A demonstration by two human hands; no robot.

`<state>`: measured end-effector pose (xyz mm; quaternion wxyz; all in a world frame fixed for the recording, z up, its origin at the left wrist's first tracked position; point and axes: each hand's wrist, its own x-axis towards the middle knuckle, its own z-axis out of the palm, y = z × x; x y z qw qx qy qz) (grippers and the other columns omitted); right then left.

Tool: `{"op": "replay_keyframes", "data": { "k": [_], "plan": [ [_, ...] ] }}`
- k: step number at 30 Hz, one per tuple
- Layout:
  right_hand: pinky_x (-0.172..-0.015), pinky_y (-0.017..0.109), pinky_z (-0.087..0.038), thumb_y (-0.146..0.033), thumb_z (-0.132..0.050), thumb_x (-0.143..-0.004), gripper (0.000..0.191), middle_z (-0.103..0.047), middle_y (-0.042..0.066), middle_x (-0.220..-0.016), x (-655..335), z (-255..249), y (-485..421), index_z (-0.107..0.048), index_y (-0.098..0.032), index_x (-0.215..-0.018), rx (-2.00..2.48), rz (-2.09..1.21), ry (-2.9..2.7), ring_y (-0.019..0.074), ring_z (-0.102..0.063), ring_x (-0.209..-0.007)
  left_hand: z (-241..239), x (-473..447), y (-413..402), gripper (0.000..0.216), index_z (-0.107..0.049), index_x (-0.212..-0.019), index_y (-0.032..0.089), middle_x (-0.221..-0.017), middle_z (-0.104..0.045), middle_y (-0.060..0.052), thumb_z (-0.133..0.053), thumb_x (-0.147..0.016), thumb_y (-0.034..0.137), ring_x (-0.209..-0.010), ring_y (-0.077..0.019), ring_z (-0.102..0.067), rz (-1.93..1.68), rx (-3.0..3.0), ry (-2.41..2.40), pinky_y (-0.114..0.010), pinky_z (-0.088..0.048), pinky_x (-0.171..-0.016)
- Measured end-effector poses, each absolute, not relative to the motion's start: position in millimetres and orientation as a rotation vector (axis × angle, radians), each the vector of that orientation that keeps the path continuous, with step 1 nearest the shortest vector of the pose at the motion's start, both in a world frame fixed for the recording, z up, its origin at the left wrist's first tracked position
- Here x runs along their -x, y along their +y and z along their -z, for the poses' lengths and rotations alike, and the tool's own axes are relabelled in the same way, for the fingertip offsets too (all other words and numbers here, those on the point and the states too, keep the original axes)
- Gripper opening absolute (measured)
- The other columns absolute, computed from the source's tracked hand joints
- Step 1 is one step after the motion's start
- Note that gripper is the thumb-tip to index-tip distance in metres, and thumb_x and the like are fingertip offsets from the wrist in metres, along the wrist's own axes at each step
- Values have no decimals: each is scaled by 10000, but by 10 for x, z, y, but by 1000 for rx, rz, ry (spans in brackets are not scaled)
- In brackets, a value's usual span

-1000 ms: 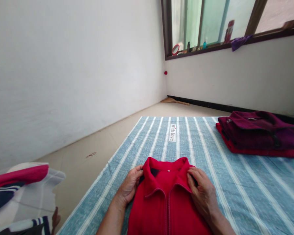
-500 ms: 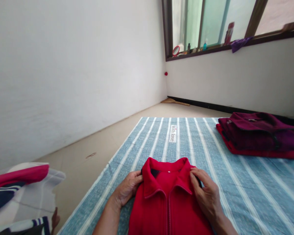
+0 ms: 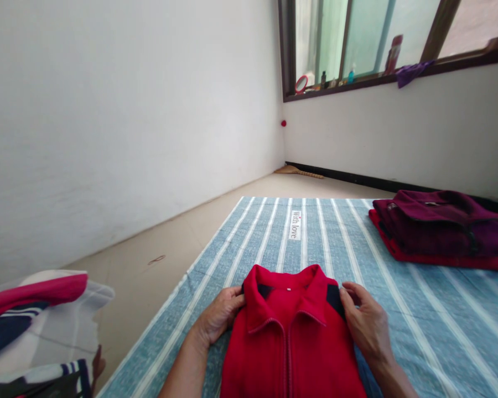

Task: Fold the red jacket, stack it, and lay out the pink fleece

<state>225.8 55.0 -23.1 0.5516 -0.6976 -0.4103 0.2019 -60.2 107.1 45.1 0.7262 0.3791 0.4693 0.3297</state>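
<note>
- Red jacket [image 3: 257, 354]: it lies front up on the striped cloth [image 3: 199, 331], in front of the person, collar [image 3: 259, 301] pointing away, lower end out of view.
- The two sides of its zip [image 3: 288, 354] run close together below the spread collar tips.
- Left hand [image 3: 222, 315]: thumb and fingers pinch the jacket's shoulder edge, just beside the collar.
- Right hand [image 3: 369, 320]: fingers curled, tips at the outer edge of the dark shoulder panel [image 3: 334, 298]; whether they grasp it I cannot tell.
- Beyond the jacket, a "With love" label [image 3: 295, 225] shows on the cloth.
- Far right, well apart from the hands, a maroon garment [image 3: 431, 232] sits folded on a red one [image 3: 448, 262].
- Lower left, a pink-red garment [image 3: 45, 296] and a navy one [image 3: 8, 331] lie over sheer white material [image 3: 62, 337].
- At the window [image 3: 367, 33], a purple rag [image 3: 413, 73] hangs over the sill.
</note>
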Motion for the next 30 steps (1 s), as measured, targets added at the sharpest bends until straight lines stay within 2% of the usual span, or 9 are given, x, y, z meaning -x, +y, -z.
{"op": "replay_keyframes", "data": {
  "k": [4,9,13,16,18,21,24,30],
  "plan": [
    [-577,322,-486,-576,-531,-761,459,-698,49,-672,-2307,221,576,-669,-173,-931,1744,-688,-969,240,-665,-632,-453,597,1066,306,-719,-911,113,-881,-757,-115,-812,-651,244,-819,-247,-704,-720,-836,1033,-311,-516,-780],
    [-447,254,-385,-564,-494,-770,465,-617,6,-590,-2324,102,582,-620,-158,-961,1810,-980,-935,174,-576,-521,-435,606,1079,328,-718,-919,102,-879,-757,-118,-817,-643,249,-805,-235,-704,-709,-835,1028,-302,-515,-782],
    [-360,213,-286,-570,-527,-765,389,-448,-61,-471,-2326,32,564,-580,-189,-821,1759,-1226,-842,113,-445,-390,-467,591,1075,328,-724,-904,102,-879,-758,-117,-824,-634,259,-803,-231,-705,-707,-836,1049,-293,-514,-783],
    [-338,191,-265,-604,-549,-769,408,-371,-84,-445,-2342,14,538,-482,-211,-679,1706,-1403,-787,84,-398,-338,-498,574,1068,334,-727,-898,102,-889,-758,-117,-831,-625,265,-816,-236,-706,-703,-839,1048,-300,-515,-803],
    [-332,190,-286,-637,-541,-778,448,-372,-84,-442,-2365,-2,517,-452,-214,-661,1694,-1486,-810,86,-412,-329,-506,569,1066,349,-729,-908,101,-896,-758,-121,-833,-626,277,-826,-242,-706,-702,-844,1046,-309,-514,-819],
    [-341,198,-343,-685,-532,-776,488,-447,-62,-488,-2411,-51,483,-517,-198,-741,1623,-1610,-911,108,-489,-374,-498,572,1068,384,-728,-945,96,-905,-756,-133,-824,-644,314,-832,-251,-706,-692,-857,1045,-316,-517,-814],
    [-347,182,-347,-713,-551,-755,544,-507,-37,-539,-2448,-98,457,-572,-174,-825,1542,-1688,-1013,112,-533,-423,-491,576,1070,406,-728,-971,93,-913,-755,-141,-816,-656,333,-845,-259,-706,-683,-874,1044,-321,-519,-817],
    [-334,182,-337,-719,-565,-741,555,-548,-12,-523,-2454,-29,474,-569,-165,-778,1524,-1706,-1082,109,-517,-398,-494,572,1073,402,-731,-967,100,-937,-754,-139,-818,-655,337,-859,-255,-704,-695,-886,1039,-309,-519,-818]
  ]
}}
